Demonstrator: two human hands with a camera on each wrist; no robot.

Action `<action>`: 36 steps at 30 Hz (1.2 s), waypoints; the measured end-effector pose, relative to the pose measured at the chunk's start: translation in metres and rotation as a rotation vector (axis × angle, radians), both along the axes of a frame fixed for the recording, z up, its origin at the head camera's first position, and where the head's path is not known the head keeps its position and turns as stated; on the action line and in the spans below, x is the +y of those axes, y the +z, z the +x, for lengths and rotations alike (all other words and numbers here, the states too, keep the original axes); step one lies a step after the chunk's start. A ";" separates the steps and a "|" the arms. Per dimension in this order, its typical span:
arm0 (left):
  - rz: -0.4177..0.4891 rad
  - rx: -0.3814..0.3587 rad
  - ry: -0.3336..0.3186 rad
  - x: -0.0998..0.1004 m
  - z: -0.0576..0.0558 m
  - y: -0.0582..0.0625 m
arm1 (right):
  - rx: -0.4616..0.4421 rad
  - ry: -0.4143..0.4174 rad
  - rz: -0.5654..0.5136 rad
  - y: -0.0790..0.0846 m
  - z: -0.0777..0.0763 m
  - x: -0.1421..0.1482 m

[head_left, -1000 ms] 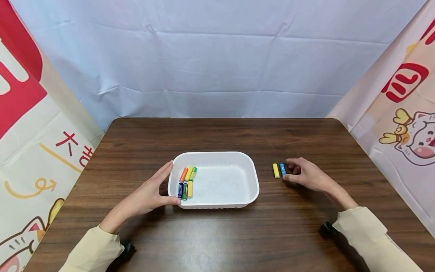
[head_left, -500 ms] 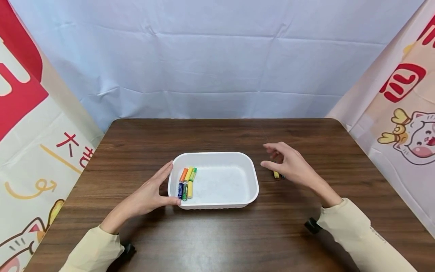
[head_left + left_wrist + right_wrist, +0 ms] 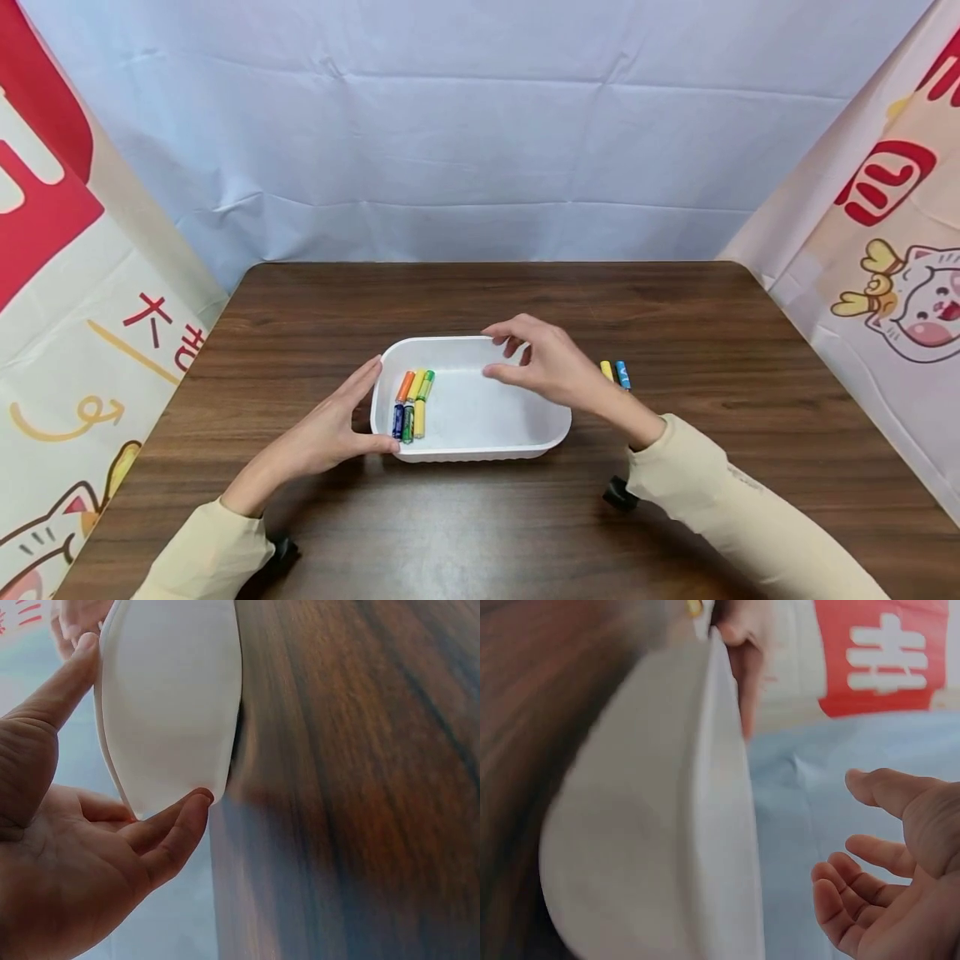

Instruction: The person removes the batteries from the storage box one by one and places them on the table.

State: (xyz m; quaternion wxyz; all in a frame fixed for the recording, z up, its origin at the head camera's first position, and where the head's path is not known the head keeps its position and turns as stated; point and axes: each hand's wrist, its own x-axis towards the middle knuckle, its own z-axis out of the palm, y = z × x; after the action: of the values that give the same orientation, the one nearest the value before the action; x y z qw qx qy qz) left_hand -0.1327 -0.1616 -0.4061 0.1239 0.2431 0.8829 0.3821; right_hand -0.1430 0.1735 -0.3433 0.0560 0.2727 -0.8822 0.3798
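A white plastic tray point(image 3: 480, 454) sits on the table. Along its left end lie several batteries in two rows, among them an orange battery point(image 3: 406, 386) and a dark blue battery point(image 3: 398, 421). My left hand point(image 3: 318, 437) holds the tray's left end, thumb at the near corner and fingers against the outer wall; the left wrist view shows this grip close up. Over the tray's right half hovers my right hand point(image 3: 551, 362), fingers parted, nothing visible between them. Beyond it, a yellow battery point(image 3: 607, 369) and a light blue battery point(image 3: 622, 374) lie on the table, the yellow partly hidden.
The wooden table point(image 3: 480, 533) extends around the tray on all sides. A pale cloth point(image 3: 480, 150) hangs behind its far edge, and printed sheets hang at left and right. Each wrist carries a small black device, such as the right device point(image 3: 620, 494).
My right hand has moved left from beside the two loose batteries to over the tray. The left hand, the tray and the batteries have stayed in place.
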 end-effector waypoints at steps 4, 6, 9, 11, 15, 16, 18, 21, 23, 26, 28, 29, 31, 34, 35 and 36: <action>0.007 -0.005 0.000 0.000 0.000 0.000 | -0.052 0.046 0.028 -0.012 0.000 -0.026; 0.007 -0.004 0.000 0.000 0.000 0.000 | -0.090 0.065 0.038 -0.020 -0.001 -0.038; 0.004 0.001 -0.001 0.000 0.001 -0.001 | -0.152 0.085 0.046 -0.031 0.000 -0.054; 0.003 0.005 -0.003 0.000 0.001 -0.001 | -0.187 0.093 0.064 -0.038 -0.001 -0.063; 0.009 0.006 -0.003 -0.001 0.002 -0.001 | -0.225 0.097 0.109 -0.048 -0.001 -0.076; 0.010 0.006 -0.002 -0.001 0.002 -0.001 | -0.232 0.095 0.121 -0.050 -0.001 -0.078; 0.010 0.005 -0.001 0.000 0.002 0.000 | -0.245 0.096 0.130 -0.053 -0.001 -0.082; 0.009 0.006 0.000 -0.001 0.002 0.001 | -0.259 0.098 0.137 -0.058 -0.001 -0.086; 0.011 0.008 -0.002 0.000 0.002 0.001 | -0.262 0.102 0.146 -0.060 -0.001 -0.088; 0.016 0.011 -0.006 0.000 0.002 0.002 | -0.263 0.099 0.169 -0.061 -0.002 -0.090; 0.019 0.012 -0.010 0.000 0.001 0.002 | -0.258 0.096 0.185 -0.062 -0.003 -0.091; 0.020 0.012 -0.011 0.000 0.001 0.002 | -0.256 0.095 0.190 -0.062 -0.003 -0.092; 0.020 0.014 -0.012 0.000 0.001 0.002 | -0.252 0.091 0.203 -0.062 -0.004 -0.094; 0.021 0.014 -0.011 0.000 0.001 0.001 | -0.248 0.091 0.217 -0.064 -0.006 -0.096; 0.021 0.015 -0.011 0.000 0.001 0.001 | -0.245 0.091 0.223 -0.065 -0.006 -0.096; 0.022 0.015 -0.012 0.000 0.001 0.001 | -0.248 0.088 0.228 -0.065 -0.006 -0.097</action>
State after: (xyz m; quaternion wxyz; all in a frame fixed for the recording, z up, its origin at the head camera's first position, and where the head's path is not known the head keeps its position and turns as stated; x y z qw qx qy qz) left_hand -0.1317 -0.1620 -0.4051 0.1171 0.2526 0.8781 0.3892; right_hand -0.1495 0.0768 -0.4085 -0.1011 0.2665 -0.9070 0.3099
